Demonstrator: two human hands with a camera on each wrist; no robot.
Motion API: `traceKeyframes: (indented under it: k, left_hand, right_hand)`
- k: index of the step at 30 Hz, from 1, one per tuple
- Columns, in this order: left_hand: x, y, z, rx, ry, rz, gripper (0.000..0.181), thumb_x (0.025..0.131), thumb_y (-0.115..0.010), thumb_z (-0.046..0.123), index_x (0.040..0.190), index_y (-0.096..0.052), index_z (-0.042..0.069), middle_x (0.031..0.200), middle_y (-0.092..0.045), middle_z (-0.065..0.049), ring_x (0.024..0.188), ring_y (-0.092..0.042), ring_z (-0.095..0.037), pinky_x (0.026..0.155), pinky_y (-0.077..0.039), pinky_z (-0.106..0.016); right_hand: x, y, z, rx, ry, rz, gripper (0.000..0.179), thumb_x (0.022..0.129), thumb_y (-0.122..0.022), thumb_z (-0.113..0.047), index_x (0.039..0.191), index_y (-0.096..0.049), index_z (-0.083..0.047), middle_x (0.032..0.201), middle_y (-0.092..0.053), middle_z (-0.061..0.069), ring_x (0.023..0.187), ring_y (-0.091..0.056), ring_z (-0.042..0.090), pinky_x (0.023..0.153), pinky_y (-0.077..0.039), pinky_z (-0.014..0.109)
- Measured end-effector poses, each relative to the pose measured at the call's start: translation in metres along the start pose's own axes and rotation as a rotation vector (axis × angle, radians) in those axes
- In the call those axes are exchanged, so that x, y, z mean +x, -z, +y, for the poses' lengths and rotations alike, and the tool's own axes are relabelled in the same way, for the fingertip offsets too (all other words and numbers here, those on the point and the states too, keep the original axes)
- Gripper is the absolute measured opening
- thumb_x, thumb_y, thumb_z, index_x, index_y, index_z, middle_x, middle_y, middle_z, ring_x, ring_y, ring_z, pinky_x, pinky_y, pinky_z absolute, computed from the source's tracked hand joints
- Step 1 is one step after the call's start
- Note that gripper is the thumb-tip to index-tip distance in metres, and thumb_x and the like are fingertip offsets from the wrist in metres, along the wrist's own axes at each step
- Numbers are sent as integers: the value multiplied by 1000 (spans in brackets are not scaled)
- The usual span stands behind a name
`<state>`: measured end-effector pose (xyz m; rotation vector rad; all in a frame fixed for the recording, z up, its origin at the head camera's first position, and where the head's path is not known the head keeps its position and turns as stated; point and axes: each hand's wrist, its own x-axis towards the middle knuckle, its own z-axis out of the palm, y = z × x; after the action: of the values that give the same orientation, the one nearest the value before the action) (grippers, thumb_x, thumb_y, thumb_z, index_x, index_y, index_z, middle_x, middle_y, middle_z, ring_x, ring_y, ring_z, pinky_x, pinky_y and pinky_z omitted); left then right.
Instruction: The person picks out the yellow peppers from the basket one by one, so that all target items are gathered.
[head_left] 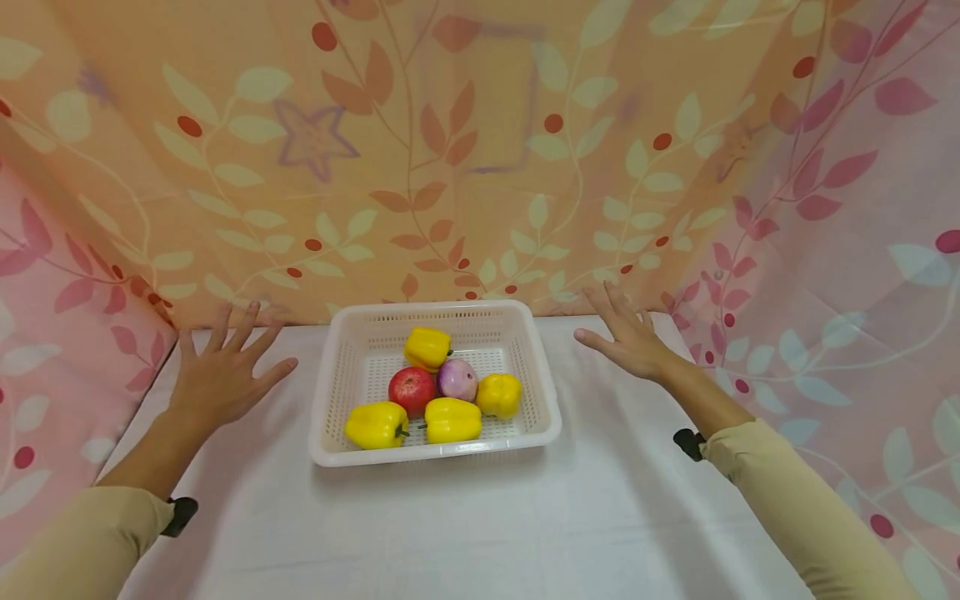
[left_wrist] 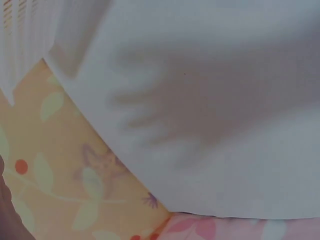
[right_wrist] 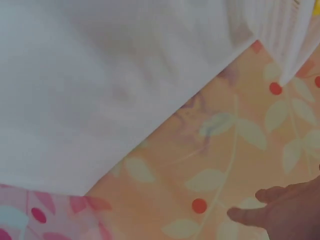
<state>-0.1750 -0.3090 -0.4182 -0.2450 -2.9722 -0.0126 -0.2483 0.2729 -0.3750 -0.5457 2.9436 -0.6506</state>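
Note:
Both hands are raised with fingers spread, one on each side of a white plastic basket (head_left: 435, 452), and neither touches it. My left hand (head_left: 222, 375) is over the table to the basket's left, its shadow falling on the cloth in the left wrist view. To the right of the basket hovers my right hand (head_left: 624, 335), whose fingers (right_wrist: 250, 216) also show in the right wrist view. Inside the basket lie several yellow bell peppers (head_left: 453, 420), a red pomegranate-like fruit (head_left: 412, 390) and a round purple-and-white vegetable (head_left: 457, 380) like an onion.
A white cloth (head_left: 465, 533) covers the table. Behind it hangs an orange leaf-patterned curtain (head_left: 480, 208), with pink patterned curtains (head_left: 847, 275) along the sides. Dark bands (head_left: 180, 517) sit at the beige sleeve cuffs.

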Motion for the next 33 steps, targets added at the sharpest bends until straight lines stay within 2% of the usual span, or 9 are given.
traceKeyframes:
  k: [2, 6, 11, 16, 19, 22, 26, 33]
  left_hand:
    - [0, -1, 6, -7, -36, 4, 75, 98, -42, 62, 159, -25, 22, 167, -4, -14, 151, 13, -38, 107, 15, -73]
    - [1, -2, 17, -31, -92, -28, 73, 98, -43, 62, 158, -29, 22, 167, -6, -13, 151, 3, -40, 108, 6, -76]
    - [2, -4, 29, -76, -149, -138, 74, 98, -41, 64, 158, -28, 23, 166, -12, -15, 151, -3, -43, 108, 0, -78]
    - [2, -9, 37, -102, -184, -231, 78, 95, -42, 68, 158, -27, 24, 165, -14, -16, 149, -9, -46, 108, 0, -77]
    - [2, -9, 39, -106, -194, -238, 81, 94, -44, 69, 158, -28, 23, 165, -15, -16, 147, -13, -48, 108, -2, -77]
    - [3, -8, 40, -115, -201, -239, 82, 93, -46, 69, 159, -27, 24, 166, -14, -15, 147, -14, -48, 108, -3, -77]
    - [5, -4, 43, -140, -215, -267, 79, 94, -48, 67, 157, -32, 23, 165, -17, -14, 147, -16, -48, 109, -4, -76]
    - [9, 1, 47, -135, -225, -313, 77, 95, -48, 65, 155, -37, 18, 162, -28, -14, 147, -19, -46, 110, -7, -75]
  right_hand:
    - [0, -1, -8, 76, 12, -30, 83, 96, -51, -57, 161, -5, -32, 167, 8, 10, 151, 3, 42, 109, 6, 76]
    - [1, -5, -21, 211, 25, -102, 85, 95, -56, -55, 161, -6, -33, 168, 5, 4, 152, 2, 37, 110, -4, 76]
    - [4, -13, -37, 311, 37, -167, 88, 93, -61, -55, 161, -9, -35, 168, -1, -1, 153, -1, 32, 111, -9, 74]
    - [9, -21, -47, 378, 45, -209, 92, 91, -65, -52, 161, -9, -32, 168, -3, 0, 152, -8, 37, 111, -15, 72]
    - [13, -26, -52, 474, 49, -262, 92, 92, -66, -45, 161, -8, -28, 168, -2, 1, 151, -11, 39, 115, -17, 64]
    - [16, -32, -56, 583, 28, -349, 91, 93, -67, -40, 162, -8, -27, 168, -1, 2, 152, -13, 36, 118, -19, 56]
    - [18, -39, -58, 658, -10, -445, 92, 92, -68, -37, 161, -9, -27, 168, -2, 4, 152, -15, 32, 117, -22, 57]
    - [23, -43, -64, 710, -49, -460, 91, 90, -72, -31, 161, -15, -27, 167, -10, 5, 150, -22, 32, 117, -19, 60]
